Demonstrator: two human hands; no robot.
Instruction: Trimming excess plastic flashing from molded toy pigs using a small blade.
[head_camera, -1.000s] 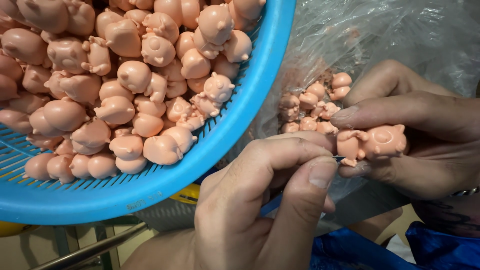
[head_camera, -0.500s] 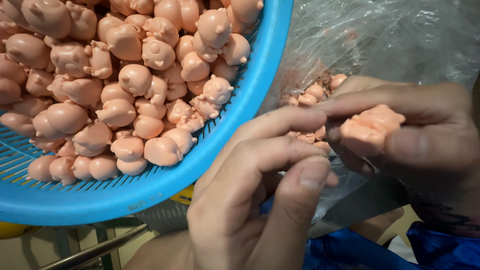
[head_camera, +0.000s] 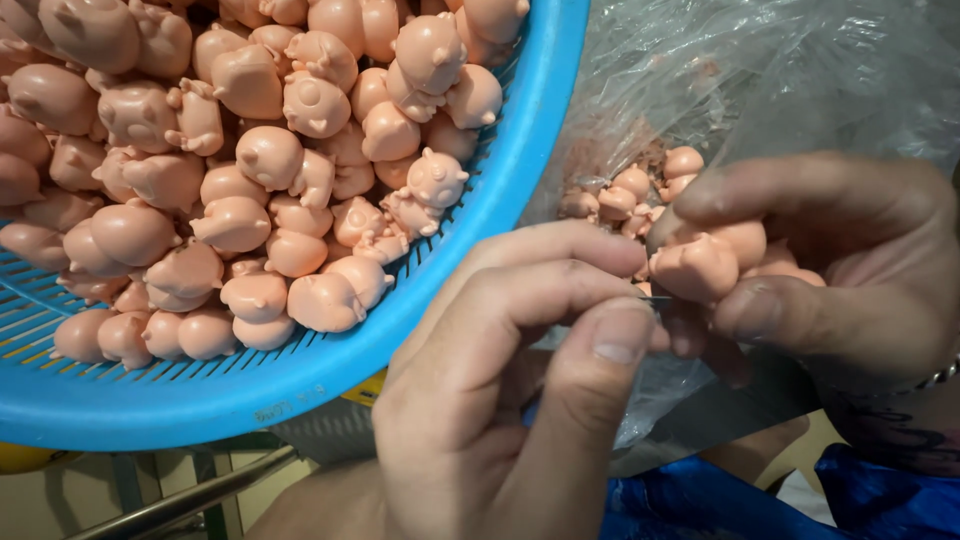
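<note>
Head view: the right hand (head_camera: 840, 260) pinches a pink pig figure (head_camera: 700, 265) over a clear plastic bag (head_camera: 780, 80) holding more. The left hand (head_camera: 510, 380) pinches a thin blade (head_camera: 655, 299) against it, beside a blue basket (head_camera: 520, 170) of figures.

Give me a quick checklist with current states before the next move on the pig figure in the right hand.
1. Grip: right hand pinches the pig figure between thumb and fingers: ok.
2. Tool: left hand pinches a thin tool at the figure's underside; tip contact: cannot tell.
3. Fingers out of the tool's path: cannot tell.
4. Supply: blue basket full of figures, beside the left hand: ok.
5. Clear plastic bag behind the hands holds figures; whether open: cannot tell.
</note>
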